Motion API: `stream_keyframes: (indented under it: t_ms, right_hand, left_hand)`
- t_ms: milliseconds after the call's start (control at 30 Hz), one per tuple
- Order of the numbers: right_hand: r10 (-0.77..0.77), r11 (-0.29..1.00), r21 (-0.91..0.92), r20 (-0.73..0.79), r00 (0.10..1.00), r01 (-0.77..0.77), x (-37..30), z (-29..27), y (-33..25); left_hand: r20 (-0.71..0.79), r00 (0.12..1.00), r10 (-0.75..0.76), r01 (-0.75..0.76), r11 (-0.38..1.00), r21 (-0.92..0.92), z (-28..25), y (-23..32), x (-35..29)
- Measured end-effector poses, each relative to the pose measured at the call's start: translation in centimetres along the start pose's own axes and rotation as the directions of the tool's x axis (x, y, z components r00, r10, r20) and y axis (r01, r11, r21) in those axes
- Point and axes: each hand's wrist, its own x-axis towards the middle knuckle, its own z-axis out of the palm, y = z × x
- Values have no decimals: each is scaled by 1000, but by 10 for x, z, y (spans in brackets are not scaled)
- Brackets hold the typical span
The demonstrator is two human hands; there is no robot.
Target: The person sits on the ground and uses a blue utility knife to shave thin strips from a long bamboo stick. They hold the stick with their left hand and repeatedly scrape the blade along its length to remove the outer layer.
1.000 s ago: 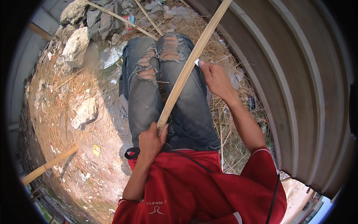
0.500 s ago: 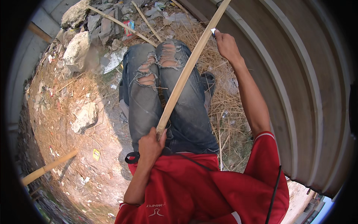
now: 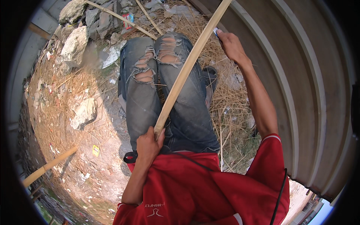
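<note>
A long, pale bamboo strip point(image 3: 183, 77) slants across my thighs, from my lap up past the top edge of the picture. Its lower end is gripped in my left hand point(image 3: 147, 149), closed around it with the thumb along its right side, close to my waist. Out at the far right, my right hand point(image 3: 232, 47) is closed on a small shiny-tipped tool point(image 3: 216, 31), mostly hidden by the fingers and looking like a small blade. That tip sits against or very near the strip's right edge; contact is hard to make out. My right arm is nearly straight.
Corrugated metal sheeting point(image 3: 277, 75) curves along the right. Rocks point(image 3: 75, 45) are piled at the upper left, another stone point(image 3: 84, 113) below. Two thin bamboo strips point(image 3: 123, 24) lie beyond my knees. A bamboo pole point(image 3: 50, 166) juts in at lower left; dry straw point(image 3: 230, 93) covers the ground.
My right hand has shifted slightly rightward, still at the strip's far part. My left hand and the strip's lower end have moved slightly left. Both hands stay closed.
</note>
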Motion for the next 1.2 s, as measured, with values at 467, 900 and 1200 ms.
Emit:
stream_keyframes:
  t_ms: [467, 900, 1200]
  right_hand:
    - [46, 990, -128, -166, 985, -67, 9, 4, -5]
    - [102, 994, -21, -106, 989, -105, -27, 29, -29]
    - [15, 999, 48, 127, 992, -21, -50, 33, -42]
  left_hand:
    - [-5, 1000, -5, 5, 1000, 27, -2, 7, 5]
    - [11, 1000, -4, 3, 999, 41, 3, -2, -2]
    - [-9, 1000, 0, 0, 1000, 8, 3, -2, -1]
